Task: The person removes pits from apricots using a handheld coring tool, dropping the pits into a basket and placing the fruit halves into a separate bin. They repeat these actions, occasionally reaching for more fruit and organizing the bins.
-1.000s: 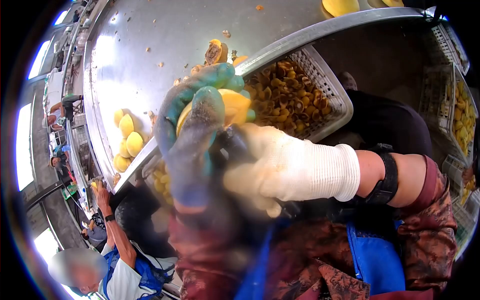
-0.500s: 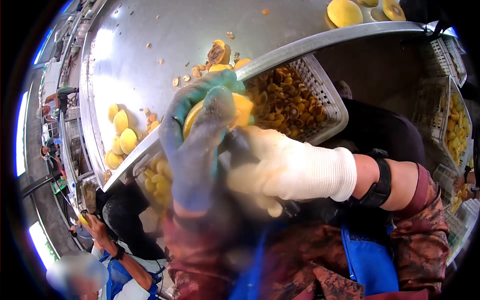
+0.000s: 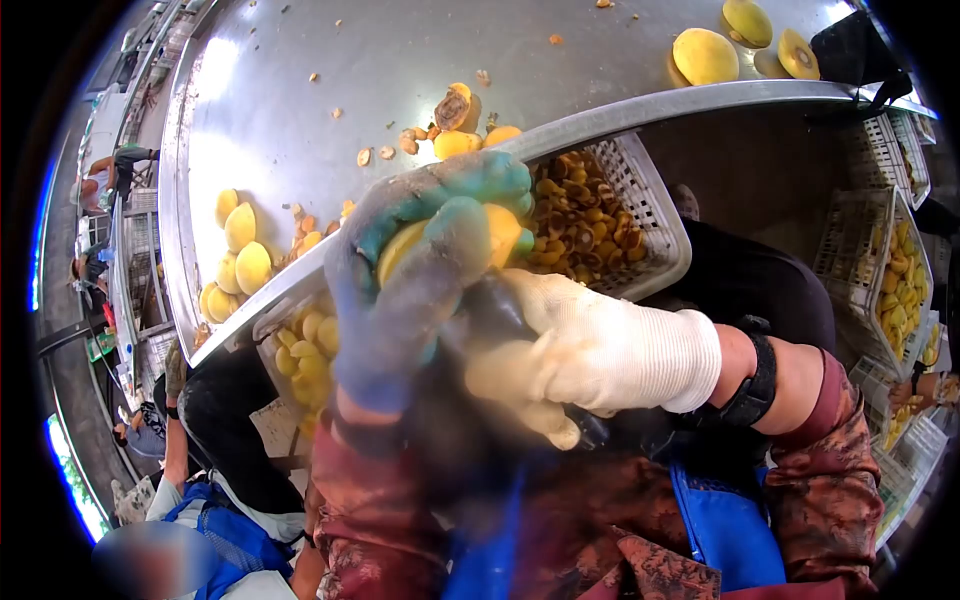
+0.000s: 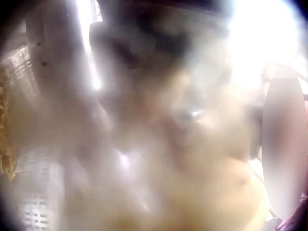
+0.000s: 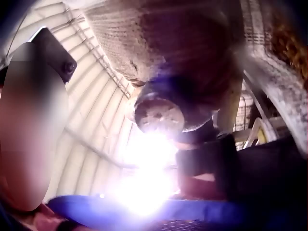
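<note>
In the head view my left hand [image 3: 405, 265], in a blue-green coated glove, holds a yellow peach [image 3: 503, 237] between thumb and curled fingers. My right hand [image 3: 590, 345], in a white knit glove, grips a black tool [image 3: 496, 308] close below the peach. The tool's working end is hidden by the hands. A round tool end [image 5: 159, 116] pokes out under the glove in the right wrist view. The left wrist view is mostly blurred. Past the left fingers, a peach piece [image 3: 458, 146] and several pits lie on the metal table [image 3: 330, 60].
Below the table edge stands a white crate [image 3: 672, 235] of brown-yellow scraps. Peach halves [image 3: 303, 362] fill a container at lower left. More peaches [image 3: 240, 228] rest along the table's left edge, others [image 3: 705, 57] at far right. Crates [image 3: 850, 245] with fruit stand right. Another person [image 3: 225, 530] sits lower left.
The head view has shifted, so the table, peaches and crate appear lower. Both hands keep their hold on the peach and the tool, close together. The other person's arm has dropped lower.
</note>
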Action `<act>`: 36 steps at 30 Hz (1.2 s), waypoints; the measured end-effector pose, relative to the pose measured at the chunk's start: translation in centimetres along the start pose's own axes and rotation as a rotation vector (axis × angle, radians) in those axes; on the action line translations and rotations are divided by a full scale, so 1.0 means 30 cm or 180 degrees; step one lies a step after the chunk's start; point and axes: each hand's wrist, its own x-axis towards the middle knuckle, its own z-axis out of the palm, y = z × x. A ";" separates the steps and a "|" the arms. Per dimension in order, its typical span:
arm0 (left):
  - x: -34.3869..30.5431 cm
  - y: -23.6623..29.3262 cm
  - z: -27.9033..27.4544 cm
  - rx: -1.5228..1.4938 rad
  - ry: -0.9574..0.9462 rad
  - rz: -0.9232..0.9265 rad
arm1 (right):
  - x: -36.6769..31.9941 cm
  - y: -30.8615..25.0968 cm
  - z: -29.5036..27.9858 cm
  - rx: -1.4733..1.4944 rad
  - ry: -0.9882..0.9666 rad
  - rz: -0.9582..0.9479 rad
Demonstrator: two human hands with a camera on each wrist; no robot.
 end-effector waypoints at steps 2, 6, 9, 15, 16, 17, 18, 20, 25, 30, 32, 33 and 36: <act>-0.004 0.006 0.020 -0.0141 0.0179 0.0123 | 0.005 0.009 -0.022 0.0273 -0.0296 0.0191; -0.017 -0.002 0.022 0.0143 0.0205 0.0482 | 0.014 0.052 -0.046 -0.0506 -0.0363 -0.0442; -0.015 0.016 0.026 0.0327 0.0177 0.0073 | -0.004 0.012 -0.010 -0.0239 0.0063 0.0009; 0.000 0.040 -0.010 0.0123 -0.0128 -0.0808 | 0.009 0.041 -0.009 0.0742 -0.0395 0.0177; -0.005 0.040 -0.007 0.0032 -0.0058 -0.0748 | 0.008 0.047 -0.016 0.0984 -0.0558 0.0191; -0.009 0.041 -0.006 -0.0053 -0.0003 -0.0687 | 0.008 0.049 -0.020 0.1228 -0.0719 0.0190; -0.012 0.042 -0.005 0.0130 0.0128 -0.0532 | 0.006 0.040 -0.015 0.1018 -0.0613 0.0269; -0.015 0.020 0.012 -0.0101 0.0150 -0.0242 | -0.003 0.013 -0.003 0.0595 -0.0392 0.0421; -0.009 0.026 0.012 -0.0072 0.0126 -0.0515 | 0.009 0.033 0.003 -0.0126 0.0165 -0.0114; -0.015 -0.013 0.030 0.0489 0.0255 0.0421 | 0.002 0.019 0.000 -0.0714 0.0342 -0.0105; -0.019 -0.007 0.026 0.0377 0.0308 0.0184 | -0.001 0.032 -0.015 -0.1041 0.0341 -0.0244; -0.021 -0.006 0.024 0.0314 0.0337 0.0070 | -0.002 0.034 -0.017 -0.1124 0.0356 -0.0268; -0.014 0.012 0.021 0.0204 0.0321 -0.0295 | 0.004 0.019 -0.002 -0.0864 0.0453 -0.0066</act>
